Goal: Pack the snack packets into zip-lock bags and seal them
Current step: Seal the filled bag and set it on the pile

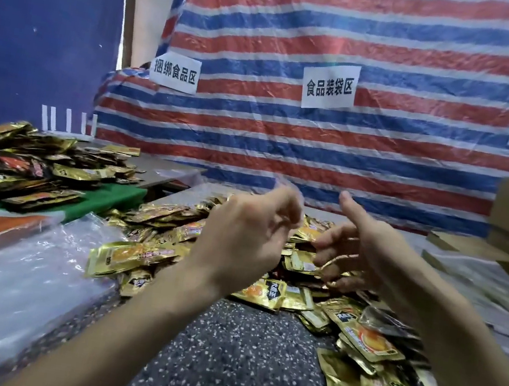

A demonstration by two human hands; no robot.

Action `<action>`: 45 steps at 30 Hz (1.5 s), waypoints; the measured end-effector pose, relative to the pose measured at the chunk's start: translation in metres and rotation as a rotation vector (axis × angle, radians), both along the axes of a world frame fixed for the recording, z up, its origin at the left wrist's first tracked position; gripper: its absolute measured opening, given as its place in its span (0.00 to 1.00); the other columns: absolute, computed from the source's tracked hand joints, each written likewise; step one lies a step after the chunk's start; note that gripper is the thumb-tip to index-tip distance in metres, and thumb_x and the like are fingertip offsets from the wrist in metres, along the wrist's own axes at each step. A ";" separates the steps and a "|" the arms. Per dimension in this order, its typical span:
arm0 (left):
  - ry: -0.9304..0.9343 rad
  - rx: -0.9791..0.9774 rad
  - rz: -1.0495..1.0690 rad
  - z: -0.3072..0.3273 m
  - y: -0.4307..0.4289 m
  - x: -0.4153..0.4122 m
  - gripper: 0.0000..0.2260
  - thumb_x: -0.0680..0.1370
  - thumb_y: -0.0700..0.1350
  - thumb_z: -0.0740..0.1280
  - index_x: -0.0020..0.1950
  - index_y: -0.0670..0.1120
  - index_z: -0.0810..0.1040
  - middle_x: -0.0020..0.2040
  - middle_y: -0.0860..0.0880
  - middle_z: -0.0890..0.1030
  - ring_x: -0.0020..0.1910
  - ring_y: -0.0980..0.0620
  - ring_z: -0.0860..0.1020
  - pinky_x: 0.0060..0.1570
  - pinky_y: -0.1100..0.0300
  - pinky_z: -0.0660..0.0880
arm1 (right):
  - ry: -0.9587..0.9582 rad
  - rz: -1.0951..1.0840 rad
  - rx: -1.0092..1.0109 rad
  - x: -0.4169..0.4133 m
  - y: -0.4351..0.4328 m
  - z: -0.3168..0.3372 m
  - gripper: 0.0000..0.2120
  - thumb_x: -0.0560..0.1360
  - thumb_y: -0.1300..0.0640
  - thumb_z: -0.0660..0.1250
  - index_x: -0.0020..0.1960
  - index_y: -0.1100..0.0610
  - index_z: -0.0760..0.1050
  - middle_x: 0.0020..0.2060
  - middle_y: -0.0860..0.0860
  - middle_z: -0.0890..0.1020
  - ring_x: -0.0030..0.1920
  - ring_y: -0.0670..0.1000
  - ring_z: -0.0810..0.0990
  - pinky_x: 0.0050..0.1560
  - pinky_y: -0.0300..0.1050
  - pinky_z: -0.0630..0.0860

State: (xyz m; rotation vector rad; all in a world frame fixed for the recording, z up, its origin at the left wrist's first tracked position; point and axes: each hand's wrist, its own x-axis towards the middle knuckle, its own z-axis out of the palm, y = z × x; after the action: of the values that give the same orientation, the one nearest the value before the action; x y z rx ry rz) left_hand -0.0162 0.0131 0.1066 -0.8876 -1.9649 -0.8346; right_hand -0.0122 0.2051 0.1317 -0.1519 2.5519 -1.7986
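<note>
Packets (366, 341) lower right; left hand (247, 234) curls, right hand (363, 252) half-curls mid-frame, grip unclear. Best square a stack before bagging.

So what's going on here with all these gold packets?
A person is working bare-handed over a heap of gold snack packets on a speckled table. The left hand and right hand are raised above the heap, fingers curled toward each other. Motion blur hides whether either grip holds anything. Clear plastic, probably bags, lies at the left, with a second pile of packets beyond it.
</note>
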 end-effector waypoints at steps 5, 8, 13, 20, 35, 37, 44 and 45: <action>-0.218 -0.148 -0.249 0.004 0.046 -0.016 0.09 0.75 0.34 0.71 0.45 0.48 0.80 0.44 0.49 0.83 0.42 0.52 0.82 0.41 0.50 0.82 | 0.002 -0.036 0.038 0.001 0.022 0.001 0.20 0.75 0.41 0.68 0.38 0.57 0.83 0.34 0.53 0.84 0.30 0.48 0.80 0.27 0.36 0.72; -0.353 -0.253 -0.285 0.003 0.055 -0.026 0.14 0.75 0.35 0.71 0.40 0.55 0.79 0.45 0.54 0.82 0.45 0.55 0.81 0.45 0.53 0.82 | -0.051 -0.075 0.086 0.002 0.036 0.003 0.20 0.73 0.43 0.72 0.39 0.60 0.85 0.36 0.56 0.85 0.31 0.49 0.79 0.28 0.37 0.72; -0.433 -0.383 -0.301 0.000 0.045 -0.029 0.11 0.76 0.37 0.72 0.40 0.53 0.82 0.39 0.62 0.80 0.44 0.61 0.80 0.49 0.61 0.80 | -0.143 -0.082 0.124 -0.002 0.048 0.005 0.21 0.69 0.47 0.76 0.46 0.66 0.83 0.36 0.57 0.85 0.28 0.49 0.79 0.23 0.36 0.72; -0.671 -0.453 -0.412 0.013 0.024 -0.029 0.08 0.76 0.34 0.68 0.51 0.42 0.82 0.44 0.55 0.82 0.40 0.65 0.78 0.41 0.71 0.75 | -0.174 -0.020 0.021 0.000 0.050 0.008 0.10 0.75 0.63 0.71 0.50 0.71 0.80 0.34 0.59 0.83 0.30 0.51 0.81 0.27 0.39 0.78; -0.996 0.069 -0.479 0.005 0.034 -0.034 0.15 0.82 0.46 0.64 0.47 0.34 0.80 0.34 0.45 0.80 0.29 0.51 0.76 0.30 0.61 0.72 | -0.088 0.171 0.094 0.010 0.030 0.010 0.09 0.62 0.52 0.78 0.30 0.55 0.81 0.28 0.51 0.78 0.26 0.45 0.71 0.24 0.34 0.65; -1.009 0.118 -0.457 0.007 0.027 -0.037 0.11 0.81 0.42 0.64 0.40 0.39 0.78 0.31 0.46 0.79 0.27 0.51 0.75 0.28 0.62 0.72 | -0.070 0.144 0.067 0.012 0.037 0.013 0.11 0.63 0.52 0.78 0.30 0.55 0.78 0.27 0.51 0.77 0.25 0.45 0.72 0.23 0.34 0.66; -1.150 0.421 -0.587 0.003 0.004 -0.065 0.20 0.79 0.42 0.62 0.26 0.50 0.73 0.26 0.51 0.70 0.24 0.54 0.70 0.25 0.63 0.69 | -0.005 -0.200 0.068 0.007 0.055 0.012 0.08 0.72 0.62 0.67 0.35 0.56 0.74 0.25 0.50 0.76 0.22 0.45 0.71 0.19 0.34 0.64; -1.163 0.427 -0.596 0.000 0.004 -0.069 0.20 0.80 0.46 0.63 0.26 0.50 0.74 0.26 0.50 0.71 0.24 0.54 0.70 0.25 0.63 0.69 | -0.004 -0.198 0.075 0.006 0.052 0.011 0.08 0.72 0.64 0.67 0.34 0.58 0.75 0.25 0.51 0.76 0.22 0.45 0.71 0.19 0.34 0.65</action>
State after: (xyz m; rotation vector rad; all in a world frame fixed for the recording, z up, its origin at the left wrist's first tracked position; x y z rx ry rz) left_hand -0.0852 0.0171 0.1063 -0.7840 -2.2466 -2.4257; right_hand -0.0063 0.2575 0.1426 0.1088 2.7122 -1.7552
